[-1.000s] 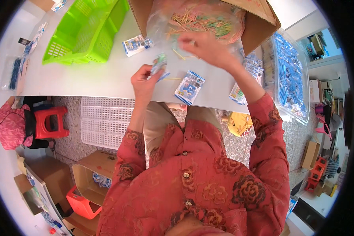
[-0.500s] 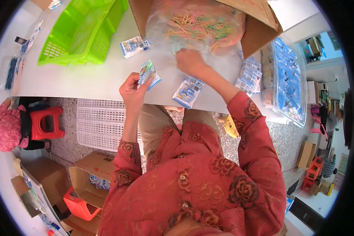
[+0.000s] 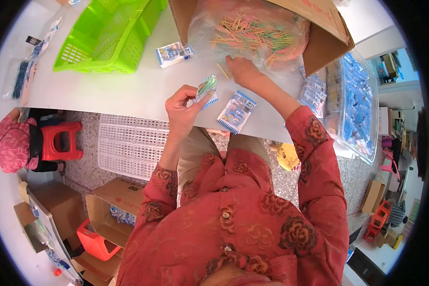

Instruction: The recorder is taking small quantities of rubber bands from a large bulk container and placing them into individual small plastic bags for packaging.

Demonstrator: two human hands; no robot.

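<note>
My left hand (image 3: 183,105) pinches a small blue-and-white packet (image 3: 210,101) upright above the table's near edge. Something green shows at the packet's top. My right hand (image 3: 248,76) is closed, its fingers curled downward in front of a carton. Beside those fingertips are a few thin pale sticks (image 3: 223,71); whether they are gripped I cannot make out. The carton (image 3: 331,35) lies open toward me, with a clear plastic bag (image 3: 202,33) of pink, green and yellow sticks (image 3: 257,32) inside. Between my hands, near the edge, a flat blue-and-white packet (image 3: 236,112) rests on the table.
Another packet (image 3: 174,55) lies beside a green plastic basket (image 3: 124,59) at the left. At the right, a clear tub (image 3: 375,119) of blue packets stands beside more loose packets (image 3: 312,95). A white crate (image 3: 128,145) is below the table; a person (image 3: 16,143) sits far left.
My right hand has shifted slightly, and the pale sticks at its fingertips show more plainly. My left hand still holds its packet, nearer to the flat one. The whole view has shifted a little.
</note>
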